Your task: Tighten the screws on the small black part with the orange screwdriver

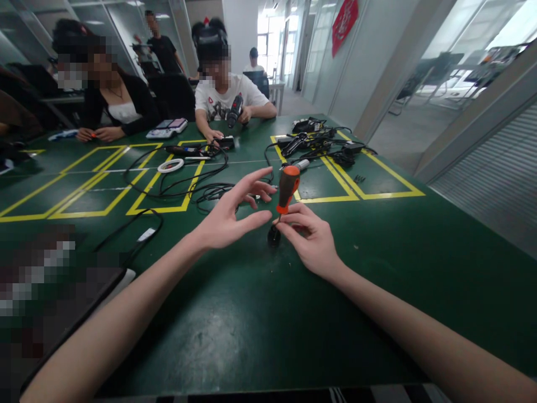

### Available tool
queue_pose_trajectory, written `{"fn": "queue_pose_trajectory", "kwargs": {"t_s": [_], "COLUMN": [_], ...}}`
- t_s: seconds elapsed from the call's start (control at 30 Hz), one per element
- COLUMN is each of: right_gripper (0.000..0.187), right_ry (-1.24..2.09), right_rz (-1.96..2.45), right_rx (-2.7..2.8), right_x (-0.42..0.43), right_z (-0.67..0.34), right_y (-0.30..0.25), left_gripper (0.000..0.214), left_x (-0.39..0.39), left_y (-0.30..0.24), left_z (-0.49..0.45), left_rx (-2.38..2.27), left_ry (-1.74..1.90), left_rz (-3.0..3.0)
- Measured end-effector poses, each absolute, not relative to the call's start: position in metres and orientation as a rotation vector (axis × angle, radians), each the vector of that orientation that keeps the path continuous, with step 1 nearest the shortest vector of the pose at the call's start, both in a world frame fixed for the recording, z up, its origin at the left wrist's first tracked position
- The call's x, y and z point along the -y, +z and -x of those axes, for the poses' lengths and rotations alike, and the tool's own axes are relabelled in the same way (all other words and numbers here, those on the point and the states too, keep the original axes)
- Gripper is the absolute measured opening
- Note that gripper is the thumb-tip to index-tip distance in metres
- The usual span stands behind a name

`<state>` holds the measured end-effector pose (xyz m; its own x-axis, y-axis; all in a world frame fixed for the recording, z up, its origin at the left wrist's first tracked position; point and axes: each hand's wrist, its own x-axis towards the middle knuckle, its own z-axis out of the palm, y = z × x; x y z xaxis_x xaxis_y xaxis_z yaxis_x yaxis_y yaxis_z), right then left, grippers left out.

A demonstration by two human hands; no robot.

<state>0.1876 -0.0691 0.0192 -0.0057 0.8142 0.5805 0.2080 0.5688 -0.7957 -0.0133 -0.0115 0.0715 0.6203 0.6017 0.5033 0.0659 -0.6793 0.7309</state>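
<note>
An orange and black screwdriver [287,189] stands nearly upright at the middle of the green table [260,313], its tip down on a small round black part [274,237]. My right hand [312,238] pinches the lower end of the handle and shaft with thumb and fingers. My left hand [232,212] hovers just left of the screwdriver with fingers spread and apart, holding nothing and not touching the tool.
Black cables [184,179] and a white ring [170,165] lie among yellow floor-tape boxes beyond my hands. More cables and chargers [319,143] sit at the far right. Two people sit across the table, one holding a drill [235,111]. A dark device [62,313] lies at near left.
</note>
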Motion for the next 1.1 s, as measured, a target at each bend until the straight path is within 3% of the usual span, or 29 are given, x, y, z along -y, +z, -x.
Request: {"fn": "queue_pose_trajectory", "kwargs": {"t_s": [0.33, 0.47, 0.6, 0.9, 1.0, 1.1], "right_gripper": [0.018, 0.015, 0.049, 0.054, 0.055, 0.054], "right_ry": [0.590, 0.417, 0.263, 0.518, 0.490, 0.449], "right_rz": [0.858, 0.864, 0.855, 0.920, 0.947, 0.944], "right_rx": [1.671, 1.804, 2.030, 2.160, 2.193, 2.213], "right_x": [0.067, 0.065, 0.058, 0.055, 0.055, 0.054], "right_z": [-0.187, -0.191, -0.199, -0.207, -0.207, -0.207], "right_y": [0.012, 0.006, -0.004, -0.004, -0.002, -0.002], "left_gripper": [0.062, 0.063, 0.067, 0.040, 0.044, 0.023], "left_x": [0.037, 0.030, 0.025, 0.018, 0.017, 0.017], "left_y": [0.085, 0.077, 0.077, 0.124, 0.134, 0.140], "left_z": [-0.005, -0.003, -0.002, -0.008, -0.009, -0.011], "left_rx": [-0.425, -0.477, -0.545, -0.528, -0.593, -0.729], "left_ry": [1.216, 1.327, 1.410, 1.153, 1.118, 1.002], "left_rz": [-2.316, -2.330, -2.435, -2.635, -2.701, -2.890]}}
